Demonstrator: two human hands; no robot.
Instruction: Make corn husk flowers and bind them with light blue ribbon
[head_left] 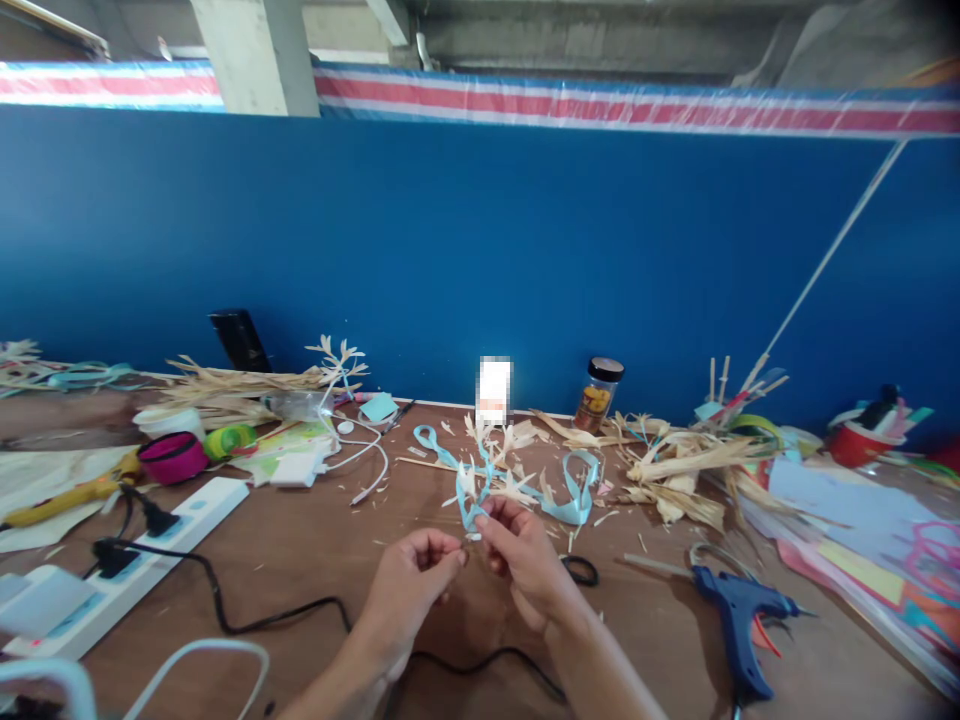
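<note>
Over the middle of the brown table, my right hand [529,560] pinches a light blue ribbon [466,508] between thumb and fingers. Just above it, pale husk flowers [491,480] with pointed petals cluster around the ribbon; whether they are joined to it I cannot tell. My left hand [412,585] is close beside, thumb and index finger pressed together, and anything between them is too small to name. More light blue ribbon [581,495] curls on the table to the right. A dark blue glue gun [739,615] lies further right.
A white power strip [161,550] with black plugs is at left, its black cable [277,620] running beneath my hands. Dried husks [690,460] are piled at right, near a jar with a black lid [598,395]. Behind stands a blue partition [450,250]. A pixelated upright object [493,390] leans there.
</note>
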